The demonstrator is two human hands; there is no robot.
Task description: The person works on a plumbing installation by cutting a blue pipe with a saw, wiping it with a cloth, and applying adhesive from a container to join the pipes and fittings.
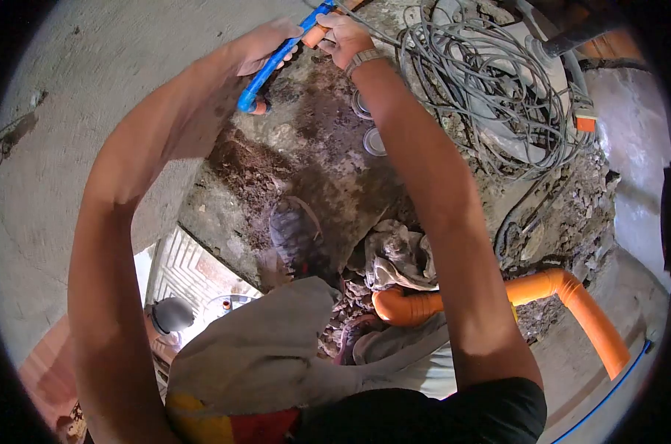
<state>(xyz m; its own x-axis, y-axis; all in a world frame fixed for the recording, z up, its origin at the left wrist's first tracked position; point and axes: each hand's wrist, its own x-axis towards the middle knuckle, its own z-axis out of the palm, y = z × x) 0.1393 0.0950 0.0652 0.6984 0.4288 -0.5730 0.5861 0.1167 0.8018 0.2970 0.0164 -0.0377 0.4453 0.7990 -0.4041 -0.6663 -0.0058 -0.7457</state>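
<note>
At the top of the view my left hand (265, 46) is closed around a slim blue pipe (272, 66). The pipe slants from the top edge down to an elbow (247, 99), which has a short orange-brown end. Just to its right, my right hand (344, 38), with a watch on the wrist, grips a short orange pipe piece (315, 35) between thumb and fingers. This piece meets or overlaps the blue pipe's side in this view. Both arms reach far forward over dirty, rubble-strewn ground.
A tangled grey cable (491, 96) lies at upper right. A thick orange drain pipe (531, 288) bends across the lower right, beside a crumpled cloth (398, 255). Two round lids (375, 141) lie near my right forearm. A dusty shoe (295, 229) stands mid-view; a concrete wall (91, 148) rises left.
</note>
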